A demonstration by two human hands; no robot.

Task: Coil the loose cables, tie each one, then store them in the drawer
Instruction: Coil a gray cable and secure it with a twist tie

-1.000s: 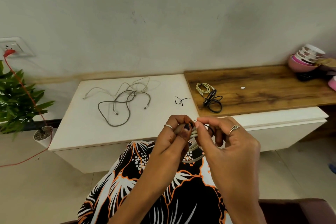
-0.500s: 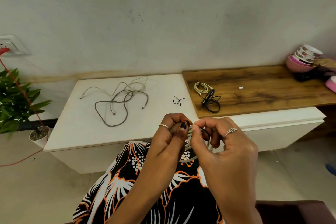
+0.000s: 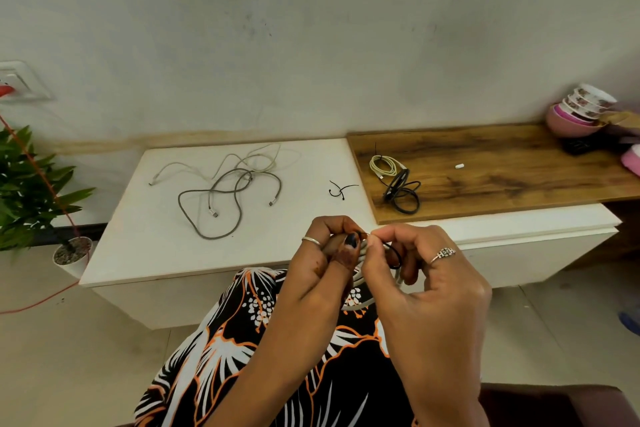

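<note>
Over my lap, my left hand (image 3: 329, 253) grips a coiled white cable (image 3: 360, 303), most of it hidden behind my fingers. My right hand (image 3: 422, 270) pinches a thin black tie (image 3: 394, 253) that loops around the coil. On the white cabinet top (image 3: 138, 246) lie a loose grey cable (image 3: 221, 204) and a loose white cable (image 3: 239, 163), tangled together. Spare black ties (image 3: 341, 189) lie near the cabinet's middle. A tied cream coil (image 3: 383, 165) and a black coil (image 3: 401, 192) rest on the wooden board (image 3: 502, 177).
A potted plant (image 3: 31, 191) stands on the floor at left, with a red cord (image 3: 41, 170) running from a wall socket (image 3: 17, 81). Stacked bowls (image 3: 581, 111) sit at the board's far right. A small white piece (image 3: 459, 166) lies on the board.
My hands have stayed close together over my lap, fingers shifting slightly on the tie and coil. The view has drifted a little.
</note>
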